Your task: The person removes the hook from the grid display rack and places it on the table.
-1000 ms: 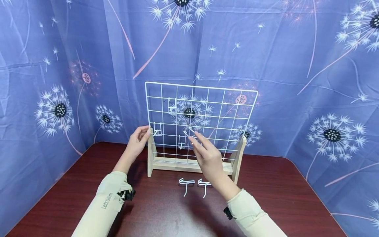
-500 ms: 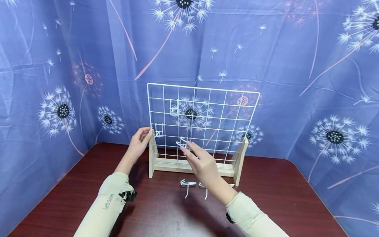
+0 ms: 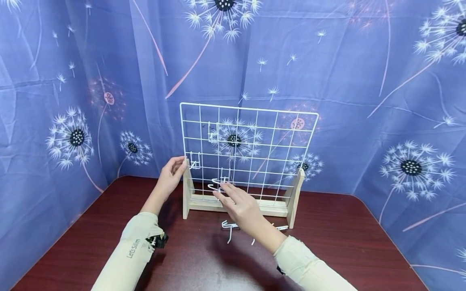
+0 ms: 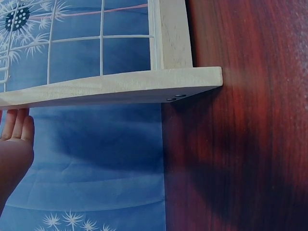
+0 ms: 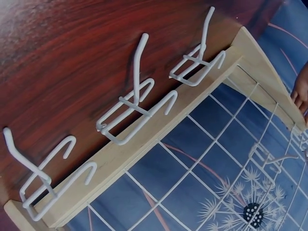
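Observation:
A white wire grid panel (image 3: 249,133) stands upright in a wooden stand (image 3: 233,205). My left hand (image 3: 172,170) grips the top of the left wooden upright (image 3: 186,190) beside the panel's edge; its fingertips (image 4: 19,122) meet the wood in the left wrist view. My right hand (image 3: 242,205) pinches a white wire hook (image 3: 215,185) in front of the panel's lower left part. Just behind it, another hook (image 3: 226,173) hangs on the grid. Two more, an upper hook (image 3: 213,136) and a left hook (image 3: 195,162), also hang there. The right wrist view leaves out the right hand.
Three loose wire hooks lie on the dark red table, in front of the stand's base: one on the left (image 5: 197,62), one in the middle (image 5: 134,101), one on the right (image 5: 43,183). A blue curtain with dandelions (image 3: 364,101) hangs behind.
My right hand has moved down and left with its hook, from the panel's middle to the lower left. The left hand keeps its place on the stand.

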{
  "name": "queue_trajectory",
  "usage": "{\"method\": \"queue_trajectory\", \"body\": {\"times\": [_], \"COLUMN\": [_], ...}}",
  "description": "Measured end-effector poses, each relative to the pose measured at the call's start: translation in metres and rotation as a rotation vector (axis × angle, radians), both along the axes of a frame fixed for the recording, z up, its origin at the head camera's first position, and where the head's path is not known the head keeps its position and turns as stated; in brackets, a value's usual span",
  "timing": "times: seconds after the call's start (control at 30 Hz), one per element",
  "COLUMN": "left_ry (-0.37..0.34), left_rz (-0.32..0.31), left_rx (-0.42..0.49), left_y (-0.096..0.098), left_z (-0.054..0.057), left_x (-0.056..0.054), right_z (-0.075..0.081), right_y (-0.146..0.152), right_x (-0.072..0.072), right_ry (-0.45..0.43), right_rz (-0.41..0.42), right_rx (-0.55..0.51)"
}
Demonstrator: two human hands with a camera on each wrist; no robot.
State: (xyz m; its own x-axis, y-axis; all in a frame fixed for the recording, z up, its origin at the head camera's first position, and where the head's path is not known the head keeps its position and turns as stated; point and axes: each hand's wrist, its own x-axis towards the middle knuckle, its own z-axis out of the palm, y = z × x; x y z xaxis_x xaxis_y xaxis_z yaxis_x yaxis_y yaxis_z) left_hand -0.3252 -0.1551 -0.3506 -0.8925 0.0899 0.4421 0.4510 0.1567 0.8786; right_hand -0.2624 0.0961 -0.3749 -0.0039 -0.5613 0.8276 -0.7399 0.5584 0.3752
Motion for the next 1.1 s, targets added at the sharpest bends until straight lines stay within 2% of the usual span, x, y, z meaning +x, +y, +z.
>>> {"method": "queue_trajectory", "body": {"times": [0.4,0.53,0.7,0.77,0.8,1.0,1.1], "left_ry": [-0.005,-0.007,0.024,0.039,0.028,0.007,0.031], "left_rz": [0.005,0.006,0.016,0.017,0.016,0.011,0.011], "left_rx": [-0.005,0.008,0.004,0.011,0.017,0.033,0.031], "left_y": [-0.001,-0.003,-0.004,-0.005,-0.004,-0.005,-0.006], "left_z": [-0.002,-0.011,-0.023,-0.025,-0.022,-0.021,-0.025], "left_x": [0.0,-0.01,-0.023,-0.025,-0.022,-0.02,-0.024], "right_z": [-0.01,-0.013,-0.018,-0.02,-0.021,-0.028,-0.03], "right_y": [-0.006,-0.008,-0.011,-0.011,-0.011,-0.01,-0.01], "right_x": [0.001,0.003,0.003,0.002,0.002,0.0,0.0], "right_ry": [0.051,0.043,0.057,0.062,0.065,0.07,0.086], "right_rz": [-0.032,-0.028,-0.044,-0.057,-0.063,-0.095,-0.12], "right_rx": [0.102,0.132,0.164,0.191,0.205,0.3,0.354]}}
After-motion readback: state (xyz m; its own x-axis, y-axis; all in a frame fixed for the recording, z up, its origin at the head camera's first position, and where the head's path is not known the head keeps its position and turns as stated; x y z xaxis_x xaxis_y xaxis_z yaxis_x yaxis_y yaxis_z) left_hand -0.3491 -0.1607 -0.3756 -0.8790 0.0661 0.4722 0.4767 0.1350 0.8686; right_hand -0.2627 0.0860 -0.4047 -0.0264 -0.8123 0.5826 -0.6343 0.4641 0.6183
